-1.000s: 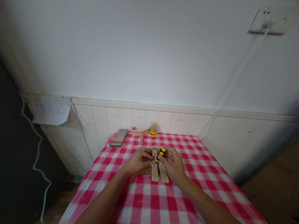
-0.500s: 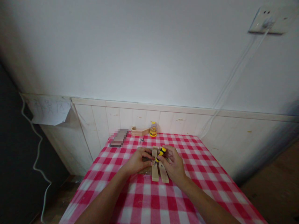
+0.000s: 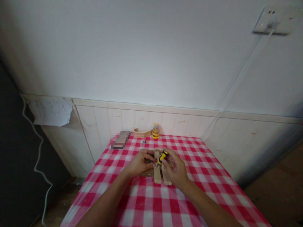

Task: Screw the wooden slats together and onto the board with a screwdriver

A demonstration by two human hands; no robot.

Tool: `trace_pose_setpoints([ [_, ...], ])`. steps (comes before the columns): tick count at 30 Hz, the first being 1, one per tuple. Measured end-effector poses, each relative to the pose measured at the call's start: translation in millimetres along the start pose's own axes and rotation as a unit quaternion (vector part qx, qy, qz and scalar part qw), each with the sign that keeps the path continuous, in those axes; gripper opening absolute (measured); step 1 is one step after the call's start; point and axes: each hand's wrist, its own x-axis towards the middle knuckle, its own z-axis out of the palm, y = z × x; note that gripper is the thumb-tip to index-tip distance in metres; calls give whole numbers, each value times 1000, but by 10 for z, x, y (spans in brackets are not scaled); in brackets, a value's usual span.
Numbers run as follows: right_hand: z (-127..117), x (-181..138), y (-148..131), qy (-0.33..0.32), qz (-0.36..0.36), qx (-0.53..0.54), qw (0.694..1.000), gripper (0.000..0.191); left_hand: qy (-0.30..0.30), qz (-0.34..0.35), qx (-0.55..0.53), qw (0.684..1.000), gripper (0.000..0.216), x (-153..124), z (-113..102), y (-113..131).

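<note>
Turned slightly: right hand (image 3: 178, 168), closed round yellow-black screwdriver (image 3: 163, 155); left hand (image 3: 141, 162) half-closed at pale wooden bar (image 3: 157, 176), hold unclear. Seems screwing; needs steadiness.

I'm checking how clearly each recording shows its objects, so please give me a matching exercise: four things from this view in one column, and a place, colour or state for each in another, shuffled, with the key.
Column 1
1. Screwdriver
2. Tablecloth
3. Wall socket
4. Clear-topped container

Column 2
A. Red-and-white checks
B. At the table's far edge, beside a curved wooden piece
C. In the right hand
D. High on the right, with a plug in it

Right pairs: 1-C, 2-A, 3-D, 4-B
</note>
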Motion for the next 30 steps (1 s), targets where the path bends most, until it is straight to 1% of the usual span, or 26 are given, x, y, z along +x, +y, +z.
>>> trace_pose_setpoints([
  [6,21,4,48,2,21,6,1000,42,-5,5,-2,1000,17,5,-9,27],
  [11,21,18,62,5,23,0,1000,41,-13,11,-12,1000,17,6,-10,45],
  [22,16,51,34,19,40,-9,999,40,-10,3,-13,1000,20,10,-6,-2],
  [30,23,34,57,28,63,-9,998,42,-4,-8,-3,1000,18,-1,-7,8],
])
